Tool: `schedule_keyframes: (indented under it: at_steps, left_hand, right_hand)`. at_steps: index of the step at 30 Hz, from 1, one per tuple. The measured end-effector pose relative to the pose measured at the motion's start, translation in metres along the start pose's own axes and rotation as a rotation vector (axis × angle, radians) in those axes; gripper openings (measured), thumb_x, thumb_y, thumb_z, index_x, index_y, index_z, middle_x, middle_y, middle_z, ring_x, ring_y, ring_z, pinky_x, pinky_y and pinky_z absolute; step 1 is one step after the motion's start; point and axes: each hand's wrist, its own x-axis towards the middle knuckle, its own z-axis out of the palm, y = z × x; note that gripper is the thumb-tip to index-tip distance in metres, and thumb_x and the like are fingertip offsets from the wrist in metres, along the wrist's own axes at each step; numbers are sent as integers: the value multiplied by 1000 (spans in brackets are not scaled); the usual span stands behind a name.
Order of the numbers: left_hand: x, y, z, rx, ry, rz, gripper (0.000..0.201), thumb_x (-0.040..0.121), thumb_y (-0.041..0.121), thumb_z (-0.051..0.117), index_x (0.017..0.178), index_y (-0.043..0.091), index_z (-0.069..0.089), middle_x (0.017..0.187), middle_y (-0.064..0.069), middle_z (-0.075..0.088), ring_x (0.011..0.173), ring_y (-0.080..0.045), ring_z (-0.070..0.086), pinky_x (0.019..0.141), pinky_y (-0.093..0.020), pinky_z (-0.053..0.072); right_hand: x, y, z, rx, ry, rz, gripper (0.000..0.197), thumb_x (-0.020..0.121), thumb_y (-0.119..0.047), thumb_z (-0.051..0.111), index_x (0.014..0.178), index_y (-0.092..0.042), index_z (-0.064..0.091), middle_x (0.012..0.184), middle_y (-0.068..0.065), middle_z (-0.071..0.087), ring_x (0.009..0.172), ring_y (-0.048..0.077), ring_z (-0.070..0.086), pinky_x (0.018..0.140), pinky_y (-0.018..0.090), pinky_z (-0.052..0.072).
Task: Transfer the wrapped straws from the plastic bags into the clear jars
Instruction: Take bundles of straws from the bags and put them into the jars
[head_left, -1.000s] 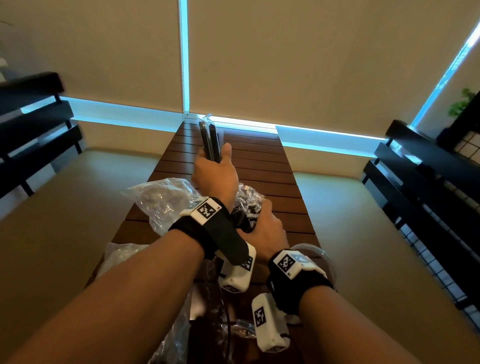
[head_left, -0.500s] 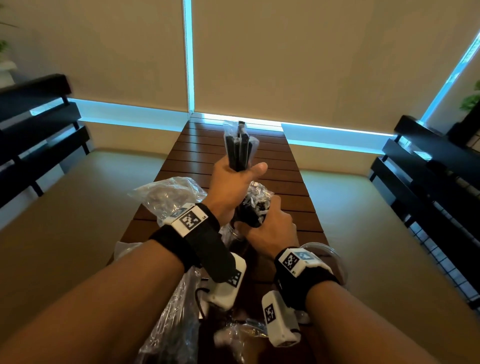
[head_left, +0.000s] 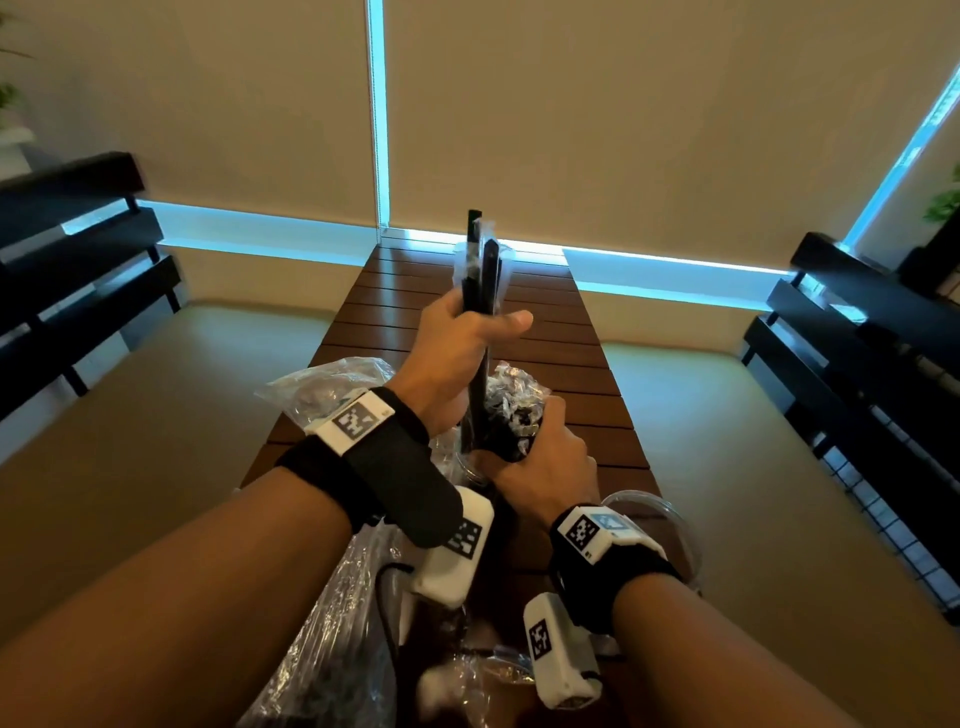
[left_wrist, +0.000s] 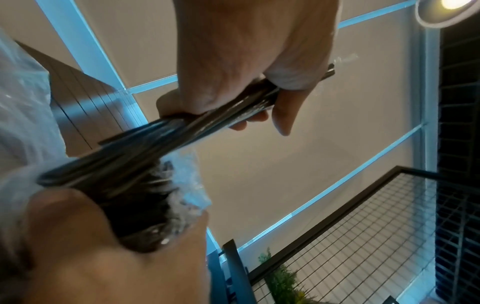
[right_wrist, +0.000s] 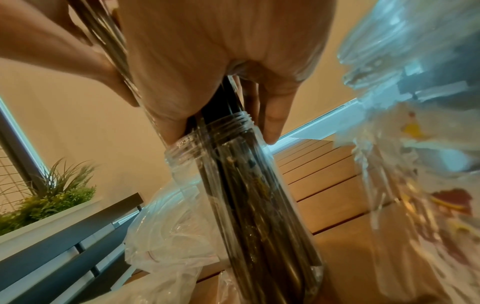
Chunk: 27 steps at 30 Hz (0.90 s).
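Observation:
My left hand grips a bundle of black wrapped straws upright above the wooden table; its lower ends reach down beside my right hand. The right hand curls round the tops of the straws standing in a clear jar, just above its threaded mouth. In the left wrist view the left hand clasps the bundle, which slants down to the right hand and the crinkled wrapper ends there. The head view hides most of the jar behind my hands.
Crumpled plastic bags lie left of the jar and near me; another bag hangs close on the right. A clear round container sits by my right wrist. Dark benches flank the narrow table.
My left hand has carried the straw bundle to the right and stood it upright, its lower ends now down by the right hand. The right hand has stayed on the jar's straws.

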Motion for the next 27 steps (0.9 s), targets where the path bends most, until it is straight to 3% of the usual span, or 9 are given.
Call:
schedule_keyframes:
  at_steps: [2, 4, 12, 15, 17, 19, 22, 24, 27]
  left_hand:
    - [4, 3, 1, -30, 22, -12, 19, 90, 11, 66, 78, 21, 55, 78, 6, 50, 82, -11, 50, 90, -35, 39]
    - [5, -4, -1, -51, 52, -32, 19, 92, 13, 64, 78, 21, 54, 76, 5, 48, 78, -11, 47, 84, -32, 40]
    - [6, -23, -2, -81, 91, -41, 23, 91, 5, 65, 75, 20, 56, 66, 4, 45, 67, -11, 44, 72, -27, 41]
    - [13, -21, 3, -158, 182, -48, 16, 89, 4, 66, 89, 20, 62, 72, 5, 50, 72, -9, 47, 76, -27, 42]
    - [13, -25, 6, -195, 214, -40, 24, 88, 4, 67, 109, 14, 64, 76, 7, 52, 76, -8, 49, 78, -27, 43]
    - [14, -32, 8, -204, 224, -40, 30, 88, 6, 68, 118, 8, 62, 79, 8, 55, 82, -8, 51, 81, -27, 44]
    - [10, -44, 6, -218, 208, -58, 19, 87, 10, 70, 105, 16, 67, 79, 8, 58, 89, -14, 54, 82, -31, 45]
    - [9, -47, 4, -212, 191, -50, 18, 86, 13, 71, 103, 17, 69, 83, 8, 61, 95, -15, 55, 91, -35, 46]
    - [10, -54, 1, -189, 158, -52, 18, 85, 14, 72, 102, 20, 72, 90, 7, 67, 103, -18, 58, 99, -40, 46]
  right_hand:
    - [1, 0, 0, 0, -7, -14, 78, 66, -61, 74, 121, -27, 31, 113, 1, 62, 102, 29, 63, 77, 33, 46]
    - [0, 3, -1, 20, -14, -28, 78, 65, -61, 74, 122, -29, 30, 112, 0, 61, 100, 27, 63, 79, 32, 48]
    - [4, 8, 6, 173, -58, -27, 83, 60, -57, 76, 122, -36, 24, 114, -3, 58, 101, 21, 62, 86, 42, 56]
    - [5, 6, 7, 246, -89, -33, 98, 54, -62, 82, 128, -38, 23, 121, -4, 55, 107, 19, 60, 90, 42, 54]
    - [3, 5, 9, 270, -55, -33, 105, 48, -72, 79, 130, -39, 22, 122, -5, 55, 105, 17, 60, 89, 41, 55]
    - [0, 2, 11, 273, -3, -31, 102, 49, -75, 75, 130, -38, 24, 119, -5, 57, 102, 17, 62, 86, 40, 56]
    - [-4, 0, 15, 222, 65, -5, 90, 56, -71, 71, 126, -35, 28, 114, -3, 60, 100, 22, 63, 84, 40, 54]
    - [-3, -1, 14, 205, 66, -6, 84, 60, -67, 71, 124, -35, 28, 112, -2, 61, 99, 25, 63, 83, 39, 53]
    - [0, 3, 12, 200, 28, -27, 88, 57, -68, 72, 125, -34, 27, 112, -2, 61, 99, 23, 63, 83, 39, 54]
